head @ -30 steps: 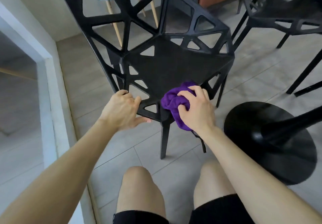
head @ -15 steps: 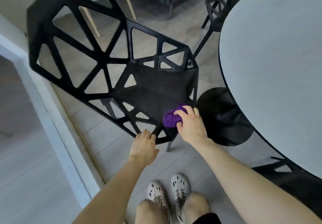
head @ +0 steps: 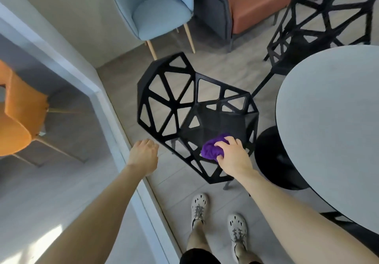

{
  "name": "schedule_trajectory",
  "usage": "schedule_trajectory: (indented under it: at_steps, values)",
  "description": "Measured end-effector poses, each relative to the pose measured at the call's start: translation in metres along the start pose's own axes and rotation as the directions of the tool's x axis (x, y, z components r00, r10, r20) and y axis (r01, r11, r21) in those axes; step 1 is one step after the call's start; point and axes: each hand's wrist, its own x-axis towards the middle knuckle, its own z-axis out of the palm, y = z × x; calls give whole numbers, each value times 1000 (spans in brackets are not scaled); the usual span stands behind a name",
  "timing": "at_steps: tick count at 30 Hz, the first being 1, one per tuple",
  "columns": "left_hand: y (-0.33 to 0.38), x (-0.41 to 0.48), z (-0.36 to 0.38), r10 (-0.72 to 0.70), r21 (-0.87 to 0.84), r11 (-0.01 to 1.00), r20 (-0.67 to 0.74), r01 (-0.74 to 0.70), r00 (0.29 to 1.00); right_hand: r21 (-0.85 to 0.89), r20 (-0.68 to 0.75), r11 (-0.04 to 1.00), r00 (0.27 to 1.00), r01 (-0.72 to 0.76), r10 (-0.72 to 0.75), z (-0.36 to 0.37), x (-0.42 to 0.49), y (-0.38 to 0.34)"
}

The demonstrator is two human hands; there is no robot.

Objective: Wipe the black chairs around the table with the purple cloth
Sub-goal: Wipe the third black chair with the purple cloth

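We are gripping the bunched purple cloth (head: 211,147) in our right hand (head: 232,157), pressing it on the seat of the black chair (head: 221,124) at its 6 o'clock edge. Our left hand (head: 143,155) is hanging open at 9 o'clock of the cloth, just beside the frame and holding nothing; we judge it would serve better steadying that frame. From here we should be sweeping toward 12 o'clock, following each strut up the backrest, before turning to the second chair (head: 283,62) at 1 o'clock by the far edge of the table (head: 328,120).
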Motion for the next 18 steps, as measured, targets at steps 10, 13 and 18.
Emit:
schedule_trajectory:
  at_steps: [10,13,18]
  values:
    - [-68,101,-14,98,543,829,94,-134,991,-46,41,993,993,-109,111,12,33,-31]
    - [-69,110,-14,97,530,834,133,-153,986,-46,42,989,988,-144,146,9,33,-31]
    - [-67,114,-12,63,468,874,156,-130,986,-74,33,981,982,-182,184,0,24,-20]
